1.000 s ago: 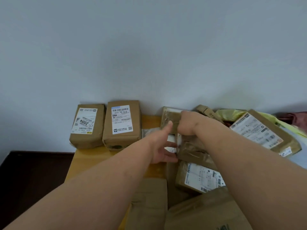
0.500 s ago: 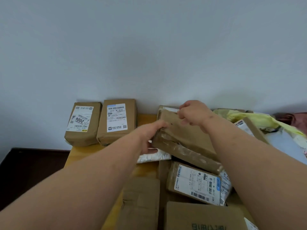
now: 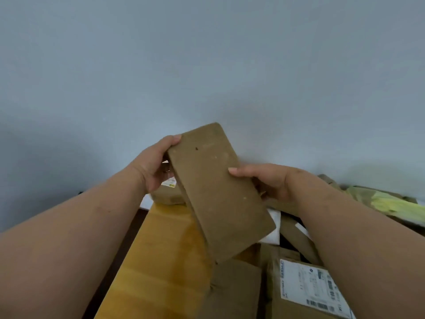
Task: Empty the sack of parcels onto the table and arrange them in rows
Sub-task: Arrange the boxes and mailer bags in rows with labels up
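A pale wall is filling the background above the wooden counter (image 3: 161, 245). Both hands are holding a flat brown parcel (image 3: 218, 192) tilted in the air: the left grip (image 3: 156, 164) clasping its upper-left edge, the right grip (image 3: 264, 180) pinching its right edge, above a labelled parcel (image 3: 305, 288).

The held brown parcel (image 3: 218, 192) hides most of a labelled parcel (image 3: 169, 192) behind it. The near labelled box (image 3: 308, 293) is cut by the bottom edge, its print too blurred to read.
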{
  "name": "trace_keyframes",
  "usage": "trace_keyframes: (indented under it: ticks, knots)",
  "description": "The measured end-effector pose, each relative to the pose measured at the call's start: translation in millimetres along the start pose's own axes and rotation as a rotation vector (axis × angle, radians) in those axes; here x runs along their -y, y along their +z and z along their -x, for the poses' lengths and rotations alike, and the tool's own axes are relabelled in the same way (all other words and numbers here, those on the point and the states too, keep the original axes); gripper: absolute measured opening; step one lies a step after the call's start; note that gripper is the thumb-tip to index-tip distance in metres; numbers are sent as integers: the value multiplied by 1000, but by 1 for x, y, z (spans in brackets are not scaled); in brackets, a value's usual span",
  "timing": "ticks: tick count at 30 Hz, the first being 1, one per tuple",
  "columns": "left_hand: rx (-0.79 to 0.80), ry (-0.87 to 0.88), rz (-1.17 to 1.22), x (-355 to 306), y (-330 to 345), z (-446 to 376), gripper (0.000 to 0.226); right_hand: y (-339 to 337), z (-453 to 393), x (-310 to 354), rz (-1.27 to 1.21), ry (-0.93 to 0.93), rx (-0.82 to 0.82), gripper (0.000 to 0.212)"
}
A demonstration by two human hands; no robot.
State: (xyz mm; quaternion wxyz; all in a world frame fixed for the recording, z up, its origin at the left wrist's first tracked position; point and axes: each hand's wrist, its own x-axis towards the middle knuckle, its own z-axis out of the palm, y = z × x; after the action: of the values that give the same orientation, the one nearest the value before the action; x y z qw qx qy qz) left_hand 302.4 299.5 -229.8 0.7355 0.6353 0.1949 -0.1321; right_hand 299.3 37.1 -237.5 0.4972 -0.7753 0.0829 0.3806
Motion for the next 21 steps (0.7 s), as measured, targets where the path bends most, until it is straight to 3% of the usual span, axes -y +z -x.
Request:
trace_keyframes:
  ticks: [3,5,6,9,12,14,17,19,21]
  knots:
    - [-58,10,158,6,-38,6,54,33,-9,14,-10,-60,170,67]
    - [-111,-25,236,17,-61,9,51,57,-18,17,11,-58,216,76]
    - [-160,-57,209,24,-70,10,50,70,-23,16,26,-45,210,85]
    - [-330,-193,-187,52,-94,17,64,108,-35,14,126,11,149,102]
    - [-285,-321,-147,73,-104,37,54,145,-40,15,364,31,64,118]
    - [-147,-381,-57,85,-106,47,47,165,-41,15,451,8,82,108]
    - [-16,-442,-69,110,-111,51,74,186,-39,16,343,2,243,69]
    - [-12,-469,-136,125,-116,52,79,193,-40,14,349,17,295,50]
    - [-74,-461,-199,136,-120,53,71,197,-44,8,367,43,314,47]
